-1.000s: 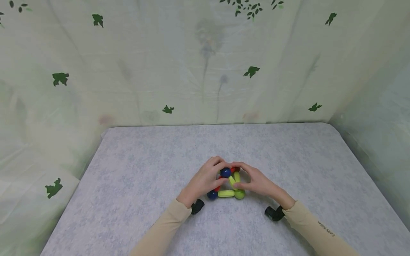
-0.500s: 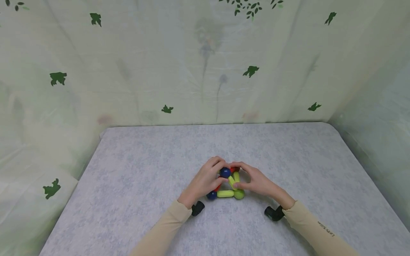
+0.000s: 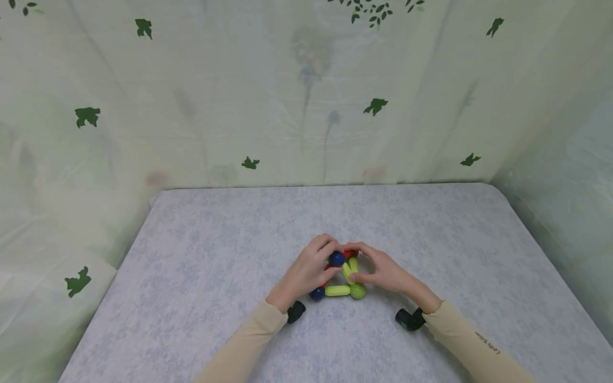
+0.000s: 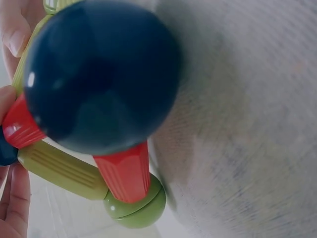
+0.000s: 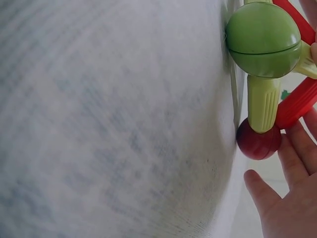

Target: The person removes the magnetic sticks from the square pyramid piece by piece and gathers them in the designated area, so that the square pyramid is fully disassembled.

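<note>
A magnetic ball-and-rod toy frame, pyramid-like, stands on the table between both hands. My left hand (image 3: 308,270) grips the raised blue ball (image 3: 337,259), thumb in front and fingers behind. My right hand (image 3: 385,270) holds the right side, its thumb on a slanting yellow-green rod (image 3: 347,272). At the base, a yellow-green rod (image 3: 337,291) joins a lower blue ball (image 3: 317,293) to a green ball (image 3: 357,291). Red rods (image 4: 124,173) run from the near blue ball in the left wrist view. A dark red ball (image 5: 258,140) shows in the right wrist view.
The grey-blue mottled table (image 3: 215,239) spreads around the frame. Behind its far edge hangs a pale curtain (image 3: 268,106) with green leaf prints. Black wrist cameras sit at the left cuff (image 3: 296,312) and the right cuff (image 3: 409,319).
Both hands keep their hold in almost the same place. The base of the frame has shifted very slightly toward the person.
</note>
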### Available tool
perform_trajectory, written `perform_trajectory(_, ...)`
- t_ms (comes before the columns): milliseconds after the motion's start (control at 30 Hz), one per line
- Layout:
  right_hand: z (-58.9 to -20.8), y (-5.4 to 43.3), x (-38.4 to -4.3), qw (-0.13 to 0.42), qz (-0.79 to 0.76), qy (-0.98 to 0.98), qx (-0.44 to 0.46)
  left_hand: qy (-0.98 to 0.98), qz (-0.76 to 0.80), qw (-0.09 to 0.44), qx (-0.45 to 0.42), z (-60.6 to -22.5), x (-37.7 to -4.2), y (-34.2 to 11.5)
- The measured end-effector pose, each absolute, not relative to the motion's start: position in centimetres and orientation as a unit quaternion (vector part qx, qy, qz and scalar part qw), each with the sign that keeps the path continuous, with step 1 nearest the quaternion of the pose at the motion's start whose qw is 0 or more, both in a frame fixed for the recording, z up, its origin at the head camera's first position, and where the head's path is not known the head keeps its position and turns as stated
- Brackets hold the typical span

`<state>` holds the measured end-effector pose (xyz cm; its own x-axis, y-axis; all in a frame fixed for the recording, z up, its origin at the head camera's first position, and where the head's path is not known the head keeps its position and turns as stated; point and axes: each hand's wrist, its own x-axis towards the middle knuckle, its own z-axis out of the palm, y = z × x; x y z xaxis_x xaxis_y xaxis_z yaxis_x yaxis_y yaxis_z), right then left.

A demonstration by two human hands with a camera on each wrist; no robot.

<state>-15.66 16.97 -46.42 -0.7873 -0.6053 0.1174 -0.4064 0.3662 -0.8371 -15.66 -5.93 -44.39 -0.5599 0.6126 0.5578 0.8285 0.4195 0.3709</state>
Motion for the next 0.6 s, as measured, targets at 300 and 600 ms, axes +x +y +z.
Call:
perform_trajectory(300, -46.39, 16.89, -15.58, 0.103, -0.473, 0.818, -0.31, -0.829, -0.301, 0.179, -0.435, -44.48, -15.57, -5.99)
perform_trajectory(600, -46.5, 16.9, -15.61, 0.102, -0.466, 0.823, -0.308, -0.827, -0.317, 0.173, -0.43, -44.67, -15.38, -6.04)
